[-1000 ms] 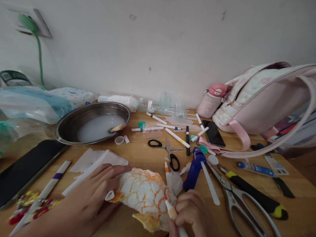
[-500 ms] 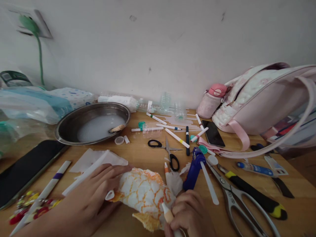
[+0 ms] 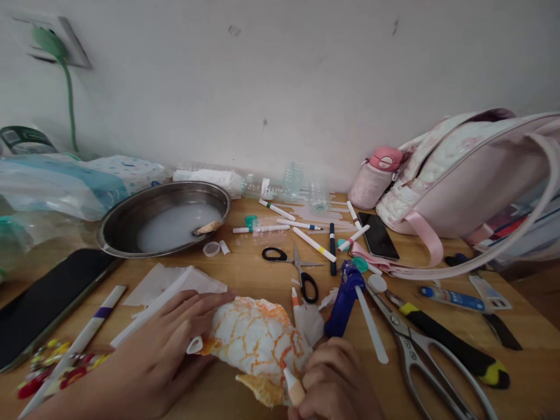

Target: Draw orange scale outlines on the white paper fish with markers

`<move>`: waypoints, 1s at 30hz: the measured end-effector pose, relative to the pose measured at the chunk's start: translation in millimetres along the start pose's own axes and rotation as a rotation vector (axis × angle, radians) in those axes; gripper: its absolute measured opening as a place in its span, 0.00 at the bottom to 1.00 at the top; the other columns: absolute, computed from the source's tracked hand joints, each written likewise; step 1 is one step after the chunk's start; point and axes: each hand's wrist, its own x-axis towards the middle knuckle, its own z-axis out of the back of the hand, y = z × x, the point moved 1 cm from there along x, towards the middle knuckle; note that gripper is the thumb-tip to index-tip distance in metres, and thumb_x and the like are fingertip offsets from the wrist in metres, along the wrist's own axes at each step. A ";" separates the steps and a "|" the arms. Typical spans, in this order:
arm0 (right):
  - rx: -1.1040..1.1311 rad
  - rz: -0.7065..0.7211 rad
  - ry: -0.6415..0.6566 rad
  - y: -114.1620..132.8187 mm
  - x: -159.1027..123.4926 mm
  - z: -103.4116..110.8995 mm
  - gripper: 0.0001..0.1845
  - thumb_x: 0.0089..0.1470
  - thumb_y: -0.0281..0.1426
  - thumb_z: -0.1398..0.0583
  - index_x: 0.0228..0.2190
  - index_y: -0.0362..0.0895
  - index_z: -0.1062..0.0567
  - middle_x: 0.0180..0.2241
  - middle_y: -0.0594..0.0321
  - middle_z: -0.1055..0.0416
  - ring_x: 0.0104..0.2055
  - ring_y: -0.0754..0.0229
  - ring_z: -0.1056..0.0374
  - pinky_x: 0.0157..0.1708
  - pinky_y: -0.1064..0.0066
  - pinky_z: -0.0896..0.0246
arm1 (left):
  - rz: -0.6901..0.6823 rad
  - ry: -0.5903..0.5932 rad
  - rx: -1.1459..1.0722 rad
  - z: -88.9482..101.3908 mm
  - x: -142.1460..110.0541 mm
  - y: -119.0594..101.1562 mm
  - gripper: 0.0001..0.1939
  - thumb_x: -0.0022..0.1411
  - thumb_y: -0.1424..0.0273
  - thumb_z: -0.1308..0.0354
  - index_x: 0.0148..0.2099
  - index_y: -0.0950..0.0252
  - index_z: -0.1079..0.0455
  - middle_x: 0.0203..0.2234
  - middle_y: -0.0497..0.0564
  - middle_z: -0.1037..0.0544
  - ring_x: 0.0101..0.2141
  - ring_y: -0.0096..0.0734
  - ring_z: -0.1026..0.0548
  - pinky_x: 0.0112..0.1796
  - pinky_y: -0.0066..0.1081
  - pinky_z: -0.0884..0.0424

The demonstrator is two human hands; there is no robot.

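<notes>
A white, paper-covered craft piece point(image 3: 249, 335) with a net of orange lines lies in front of me. A yellowish crumpled flap point(image 3: 262, 389) sticks out at its lower edge. My left hand point(image 3: 164, 341) grips its left end, where a small white ring point(image 3: 194, 345) shows by the thumb. In my right hand point(image 3: 339, 376) is a marker point(image 3: 294, 388) with a pale orange band. Its tip touches the lower right of the craft piece, beside an orange-red line. Behind it lie black-handled scissors point(image 3: 301, 269) and a blue glue gun point(image 3: 343, 303).
A metal basin point(image 3: 107, 242) of cloudy liquid stands back left. Several markers point(image 3: 314, 244) are scattered mid-table. Large shears point(image 3: 409, 344) and a black-yellow utility knife point(image 3: 455, 347) lie right, below a pink bag point(image 3: 455, 186). A dark phone point(image 3: 48, 303) and beads point(image 3: 55, 356) are at left.
The marker's tip has shifted slightly down and left on the craft piece, with my right hand moving along. My left hand stays in place.
</notes>
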 end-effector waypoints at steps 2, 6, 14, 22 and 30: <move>-0.001 0.016 0.009 0.1 0.3 0.4 0.09 0.56 0.21 0.43 0.28 0.47 0.34 0.20 0.74 0.30 0.24 0.67 0.30 0.32 0.70 0.36 | 0.005 0.000 -0.016 -0.7 -1.2 0.6 0.08 0.65 0.76 0.50 0.44 0.57 0.39 0.51 0.54 0.18 0.47 0.33 0.19 0.47 0.33 0.25; -0.027 0.009 0.019 0.5 0.4 1.2 0.10 0.57 0.22 0.45 0.27 0.48 0.35 0.19 0.75 0.30 0.23 0.67 0.30 0.31 0.70 0.37 | 0.030 0.022 -0.023 -1.6 -2.7 1.1 0.10 0.67 0.76 0.51 0.47 0.57 0.38 0.53 0.52 0.19 0.48 0.35 0.19 0.47 0.36 0.24; -0.022 0.033 0.044 -1.8 -2.1 3.6 0.11 0.57 0.21 0.45 0.27 0.48 0.35 0.19 0.76 0.31 0.24 0.68 0.29 0.33 0.69 0.37 | -0.010 0.058 -0.005 -2.1 -5.9 3.4 0.10 0.67 0.76 0.50 0.49 0.59 0.38 0.54 0.56 0.20 0.51 0.32 0.22 0.49 0.34 0.26; 0.028 0.016 0.061 -6.4 -3.6 2.8 0.10 0.57 0.21 0.45 0.28 0.48 0.35 0.20 0.74 0.30 0.25 0.67 0.29 0.33 0.70 0.34 | -0.004 0.078 0.003 -3.5 -5.9 3.9 0.09 0.67 0.75 0.50 0.48 0.59 0.38 0.56 0.55 0.21 0.52 0.31 0.23 0.51 0.34 0.28; 0.211 -0.255 -0.124 -3.1 2.7 9.3 0.11 0.56 0.21 0.45 0.28 0.49 0.38 0.20 0.73 0.30 0.18 0.67 0.31 0.30 0.71 0.28 | -0.015 -0.004 0.007 -0.4 -3.7 2.6 0.07 0.63 0.74 0.49 0.43 0.57 0.38 0.48 0.56 0.18 0.49 0.32 0.21 0.46 0.33 0.27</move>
